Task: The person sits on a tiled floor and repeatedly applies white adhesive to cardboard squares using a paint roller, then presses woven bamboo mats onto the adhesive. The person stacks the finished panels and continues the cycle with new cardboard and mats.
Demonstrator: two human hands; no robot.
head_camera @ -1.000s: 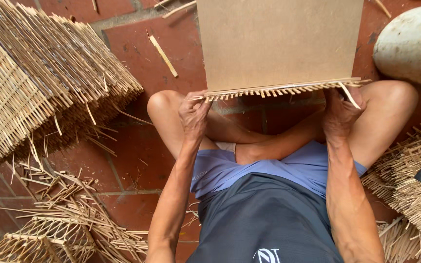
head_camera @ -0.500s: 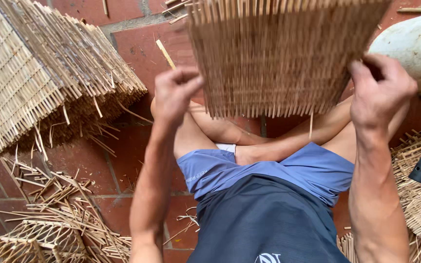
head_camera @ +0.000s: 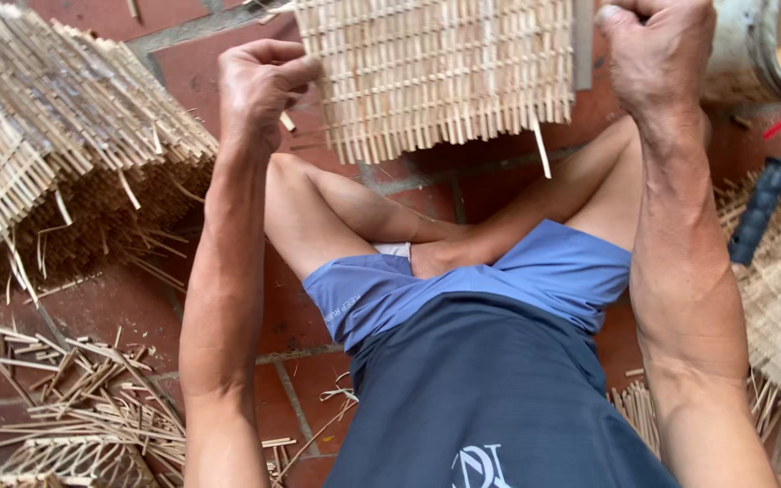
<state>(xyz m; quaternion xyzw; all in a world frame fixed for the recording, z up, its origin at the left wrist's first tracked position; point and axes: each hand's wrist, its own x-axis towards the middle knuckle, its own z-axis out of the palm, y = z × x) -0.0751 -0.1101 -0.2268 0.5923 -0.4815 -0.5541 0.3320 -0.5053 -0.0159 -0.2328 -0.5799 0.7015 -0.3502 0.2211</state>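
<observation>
A woven bamboo mat [head_camera: 440,77] is held up over the crossed legs, above the red brick floor [head_camera: 119,307]. Its left edge is gripped by the left hand [head_camera: 259,86], fingers curled tight; its right edge is clenched in the right hand [head_camera: 657,59]. A stack of similar woven mats [head_camera: 42,126] is seen at left, loose bamboo slivers [head_camera: 92,398] below it.
</observation>
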